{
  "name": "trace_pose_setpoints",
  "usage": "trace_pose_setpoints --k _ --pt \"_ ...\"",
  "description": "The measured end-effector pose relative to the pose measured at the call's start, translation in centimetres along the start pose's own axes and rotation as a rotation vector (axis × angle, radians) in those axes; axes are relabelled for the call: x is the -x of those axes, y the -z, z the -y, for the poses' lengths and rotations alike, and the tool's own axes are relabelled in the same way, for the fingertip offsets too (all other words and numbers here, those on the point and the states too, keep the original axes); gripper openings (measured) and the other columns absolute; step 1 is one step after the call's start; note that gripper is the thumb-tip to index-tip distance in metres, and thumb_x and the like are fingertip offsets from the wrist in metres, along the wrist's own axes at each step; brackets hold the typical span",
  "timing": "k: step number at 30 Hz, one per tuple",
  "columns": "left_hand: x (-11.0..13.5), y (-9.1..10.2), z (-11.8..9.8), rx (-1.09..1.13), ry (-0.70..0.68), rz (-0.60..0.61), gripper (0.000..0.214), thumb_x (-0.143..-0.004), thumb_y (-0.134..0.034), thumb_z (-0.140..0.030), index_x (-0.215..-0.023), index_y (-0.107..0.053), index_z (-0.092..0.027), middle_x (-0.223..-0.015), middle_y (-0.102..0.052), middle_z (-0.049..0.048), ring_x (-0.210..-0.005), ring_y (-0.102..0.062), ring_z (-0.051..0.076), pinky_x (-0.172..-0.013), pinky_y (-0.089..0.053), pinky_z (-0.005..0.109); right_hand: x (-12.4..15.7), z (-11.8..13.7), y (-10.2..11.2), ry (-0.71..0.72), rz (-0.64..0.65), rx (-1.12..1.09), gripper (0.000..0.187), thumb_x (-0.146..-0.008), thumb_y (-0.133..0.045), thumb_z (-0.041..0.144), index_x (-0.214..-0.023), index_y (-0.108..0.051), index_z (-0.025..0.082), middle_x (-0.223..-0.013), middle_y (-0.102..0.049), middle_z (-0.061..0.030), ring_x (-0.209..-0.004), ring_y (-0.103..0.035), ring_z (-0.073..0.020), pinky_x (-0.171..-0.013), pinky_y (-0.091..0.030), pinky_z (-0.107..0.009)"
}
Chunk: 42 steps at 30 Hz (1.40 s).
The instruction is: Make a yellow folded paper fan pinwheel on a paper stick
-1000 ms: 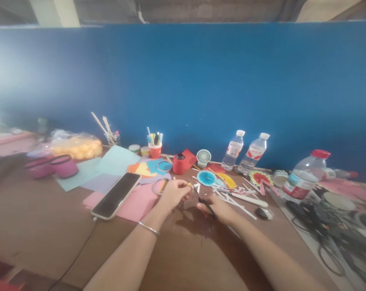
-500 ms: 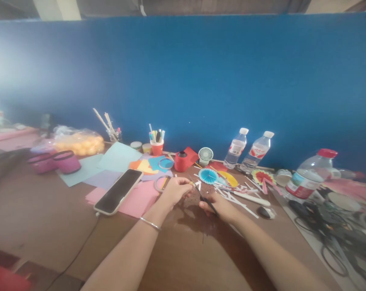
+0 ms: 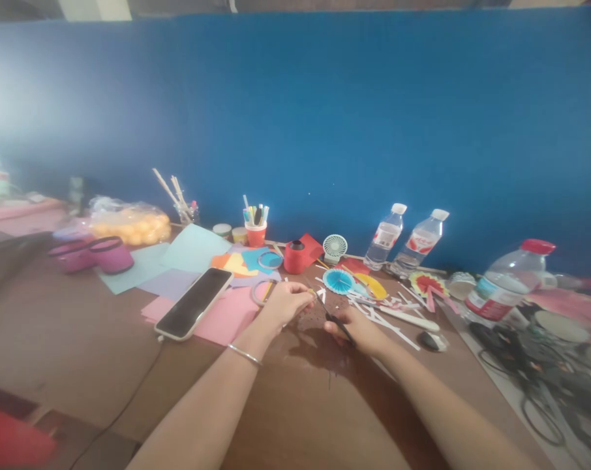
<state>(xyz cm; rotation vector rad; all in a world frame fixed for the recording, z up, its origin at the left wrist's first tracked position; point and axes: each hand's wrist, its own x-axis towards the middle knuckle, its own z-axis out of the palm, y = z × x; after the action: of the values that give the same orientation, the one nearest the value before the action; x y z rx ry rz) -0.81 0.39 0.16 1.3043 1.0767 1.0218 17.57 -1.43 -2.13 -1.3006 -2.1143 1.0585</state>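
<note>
My right hand (image 3: 353,328) is closed round the black handles of a pair of scissors (image 3: 331,318), whose blades point up and left. Close to the blade tips, my left hand (image 3: 289,303) pinches something small and yellowish that I cannot make out, its fingertips pressed together. Tiny scraps speckle the brown table (image 3: 295,418) under both hands. Just beyond them lie a blue pleated paper rosette (image 3: 338,282) and several white paper strips (image 3: 393,329).
Left of my hands are a phone (image 3: 195,303) on a cable and pink paper (image 3: 227,318). Behind stand a cup of pens (image 3: 255,233), a red roll (image 3: 294,256) and a small fan (image 3: 334,248). Water bottles (image 3: 384,238) and a large red-capped bottle (image 3: 508,281) stand to the right.
The whole view has shifted slightly, with things sitting a little further right and higher. Both hands keep nearly the same pose, the scissors still at the left fingertips.
</note>
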Motion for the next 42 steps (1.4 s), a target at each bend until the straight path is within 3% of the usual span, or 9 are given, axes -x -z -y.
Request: trace_pose_setpoints --k 9,16,19,23,25,28,32,38,42 --pt "-0.3 0.3 0.7 -0.041 0.007 -0.026 0.021 -0.061 -0.059 -0.034 -0.062 -0.06 -0.013 -0.053 -0.058 0.0013 -0.043 -0.046 0.007 -0.041 -0.031 0.019 0.0 0.3 -0.1 -0.039 -0.055 -0.059 0.044 -0.068 -0.051 0.051 -0.043 -0.05 0.015 -0.038 -0.049 0.0011 -0.038 -0.045 -0.0103 -0.041 -0.031 -0.02" --pt "-0.1 -0.1 0.4 0.151 -0.005 0.001 0.029 -0.06 -0.063 -0.038 -0.071 -0.061 -0.012 -0.066 -0.061 0.0059 -0.057 -0.054 0.012 -0.054 -0.041 0.022 -0.9 -1.1 1.7 -0.219 -0.41 0.312 0.032 -0.06 -0.058 0.049 -0.063 -0.057 0.017 -0.055 -0.057 -0.001 -0.053 -0.052 -0.016 -0.048 -0.034 -0.024" --pt "-0.3 -0.2 0.7 0.157 -0.013 -0.058 0.031 -0.06 -0.064 -0.04 -0.073 -0.061 -0.012 -0.064 -0.059 0.0037 -0.055 -0.052 0.011 -0.05 -0.039 0.021 -0.8 -2.5 2.8 -0.295 -0.461 0.466 0.036 -0.051 -0.066 0.043 -0.075 -0.058 0.018 -0.066 -0.061 -0.004 -0.061 -0.055 -0.0192 -0.052 -0.035 -0.025" --pt "-0.3 -0.4 0.9 0.114 -0.071 -0.111 0.028 -0.059 -0.064 -0.037 -0.073 -0.06 -0.014 -0.064 -0.055 -0.0001 -0.053 -0.046 0.008 -0.048 -0.034 0.019 -0.2 -2.2 3.2 -0.266 -0.577 0.492 0.04 -0.06 -0.061 0.036 -0.095 -0.055 0.018 -0.083 -0.063 -0.0074 -0.073 -0.057 -0.0215 -0.06 -0.037 -0.028" --pt "-0.2 -0.6 0.9 0.111 -0.103 -0.082 0.026 -0.06 -0.064 -0.036 -0.074 -0.059 -0.014 -0.066 -0.055 -0.0001 -0.056 -0.047 0.008 -0.051 -0.035 0.019 -0.1 -1.1 2.7 -0.144 -0.658 0.435 0.027 -0.069 -0.052 0.034 -0.092 -0.056 0.02 -0.088 -0.062 -0.0062 -0.075 -0.056 -0.0198 -0.064 -0.037 -0.028" --pt "0.0 -1.0 0.8 0.068 -0.124 -0.032 0.024 -0.063 -0.062 -0.035 -0.076 -0.059 -0.014 -0.068 -0.055 0.0002 -0.059 -0.048 0.009 -0.055 -0.037 0.02 -0.3 0.9 1.0 0.008 -0.597 0.109 0.02 -0.074 -0.046 0.033 -0.079 -0.059 0.019 -0.072 -0.062 -0.0024 -0.064 -0.055 -0.0154 -0.062 -0.039 -0.026" --pt "0.4 -1.6 0.8 0.006 -0.148 0.029 0.025 -0.064 -0.061 -0.034 -0.079 -0.059 -0.015 -0.071 -0.057 0.001 -0.063 -0.051 0.011 -0.059 -0.038 0.022 -0.8 2.0 -1.1 -0.015 -0.479 -0.334 0.024 -0.072 -0.049 0.037 -0.077 -0.06 0.016 -0.06 -0.057 -0.0004 -0.05 -0.049 -0.0119 -0.049 -0.038 -0.023" --pt "0.5 -1.9 0.8 -0.084 -0.159 0.05 0.021 -0.062 -0.062 -0.032 -0.072 -0.059 -0.014 -0.067 -0.056 0.0004 -0.061 -0.049 0.011 -0.056 -0.037 0.021 -0.5 1.9 -1.1 -0.013 -0.583 -0.235 0.015 -0.068 -0.052 0.028 -0.062 -0.058 0.015 -0.052 -0.053 0.0017 -0.05 -0.046 -0.0107 -0.049 -0.036 -0.021" --pt "0.5 -1.9 0.9 -0.05 -0.142 0.031 0.019 -0.067 -0.056 -0.033 -0.069 -0.059 -0.014 -0.061 -0.053 -0.001 -0.052 -0.044 0.008 -0.048 -0.032 0.019 -0.5 2.0 -1.1 -0.009 -0.546 -0.349 0.022 -0.07 -0.051 0.035 -0.071 -0.061 0.015 -0.057 -0.056 0.0001 -0.052 -0.049 -0.0117 -0.049 -0.04 -0.023"
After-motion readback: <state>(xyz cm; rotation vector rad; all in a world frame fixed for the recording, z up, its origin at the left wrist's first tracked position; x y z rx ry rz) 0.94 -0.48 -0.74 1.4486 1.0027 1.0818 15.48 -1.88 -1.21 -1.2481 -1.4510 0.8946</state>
